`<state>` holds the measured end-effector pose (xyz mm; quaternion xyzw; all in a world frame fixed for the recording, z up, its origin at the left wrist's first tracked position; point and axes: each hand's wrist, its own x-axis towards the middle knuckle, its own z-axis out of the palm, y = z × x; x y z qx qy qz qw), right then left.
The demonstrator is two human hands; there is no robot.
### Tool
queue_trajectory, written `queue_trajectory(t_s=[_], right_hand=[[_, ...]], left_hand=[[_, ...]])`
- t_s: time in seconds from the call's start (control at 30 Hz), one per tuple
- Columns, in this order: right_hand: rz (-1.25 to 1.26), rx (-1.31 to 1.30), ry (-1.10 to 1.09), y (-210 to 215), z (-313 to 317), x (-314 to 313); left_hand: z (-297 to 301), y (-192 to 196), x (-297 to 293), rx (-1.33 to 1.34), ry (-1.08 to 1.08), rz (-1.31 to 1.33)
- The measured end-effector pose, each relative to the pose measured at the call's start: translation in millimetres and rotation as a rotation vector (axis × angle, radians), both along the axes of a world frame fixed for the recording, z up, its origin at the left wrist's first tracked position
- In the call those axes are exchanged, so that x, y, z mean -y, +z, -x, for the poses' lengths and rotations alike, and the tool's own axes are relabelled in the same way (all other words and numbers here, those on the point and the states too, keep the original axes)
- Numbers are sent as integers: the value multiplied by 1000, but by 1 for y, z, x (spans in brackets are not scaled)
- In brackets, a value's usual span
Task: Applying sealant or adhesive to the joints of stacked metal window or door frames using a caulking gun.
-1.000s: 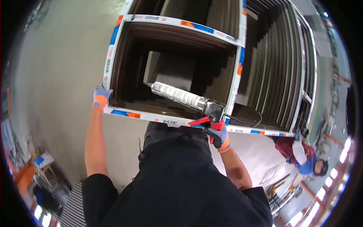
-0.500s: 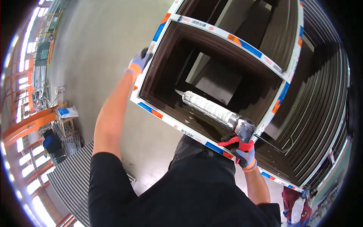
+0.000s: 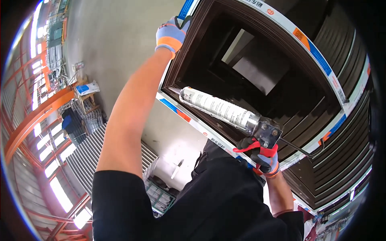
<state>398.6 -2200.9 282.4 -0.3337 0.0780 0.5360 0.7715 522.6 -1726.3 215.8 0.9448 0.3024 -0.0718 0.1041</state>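
My right hand (image 3: 264,158), in a blue, orange and black glove, is closed around the red handle of a caulking gun (image 3: 269,134). A white sealant cartridge (image 3: 217,107) lies along the gun, and its pale nozzle points left, at the near left corner of a dark brown frame (image 3: 193,52). Whether the tip touches the frame I cannot tell. My left hand (image 3: 171,35), gloved alike, grips the frame's left side, its dark fingertips bent over the edge. White film with blue and orange patches covers the frame's outer faces.
More brown frames (image 3: 341,148) are stacked in layers beneath and to the right. The gun's bent rod (image 3: 299,148) sticks out to the right. Grey bars (image 3: 86,154) lie at lower left, near a small stand with a white and blue bag (image 3: 87,88).
The nozzle has come from over the frame's opening to its near left corner. My left hand has moved farther up the left side. The frame appears larger and closer in view.
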Motion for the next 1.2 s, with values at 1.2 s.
queue_trajectory(t_s=[1.2], right_hand=[[-15, 295, 118, -32, -21, -45]], left_hand=[[-6, 29, 34, 77, -24, -36]])
